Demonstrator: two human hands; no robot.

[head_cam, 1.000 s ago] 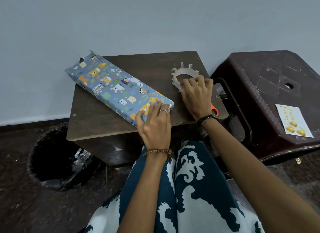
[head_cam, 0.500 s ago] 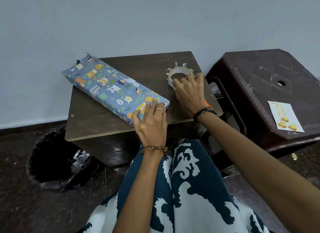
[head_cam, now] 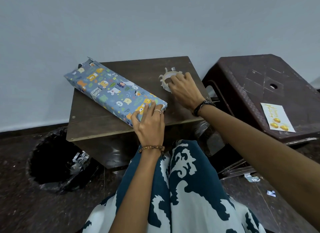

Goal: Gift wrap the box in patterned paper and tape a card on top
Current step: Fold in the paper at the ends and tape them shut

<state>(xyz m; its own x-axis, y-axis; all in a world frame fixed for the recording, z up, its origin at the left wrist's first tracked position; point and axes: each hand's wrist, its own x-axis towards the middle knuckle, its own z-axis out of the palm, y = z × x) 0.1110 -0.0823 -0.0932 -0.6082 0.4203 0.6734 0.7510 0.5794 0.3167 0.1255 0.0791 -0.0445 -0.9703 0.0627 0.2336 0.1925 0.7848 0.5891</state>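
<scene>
A long box wrapped in blue animal-print paper lies diagonally on the small dark wooden table. My left hand presses its near end, fingers spread over the folded paper there. The far end's paper flap sticks up loose. My right hand reaches onto a roll of clear tape with several pre-cut strips sticking out around it; the fingers curl onto the roll's right side. A white card with gold print lies on the plastic stool at the right.
A dark brown plastic stool stands right of the table. A bin lined with a black bag sits on the floor at the left. A grey wall is close behind. Paper scraps lie on the floor at the right.
The view shifted a little. My right hand stays at the tape roll, its fingers moved slightly along the rim. My left hand keeps holding the box's near end.
</scene>
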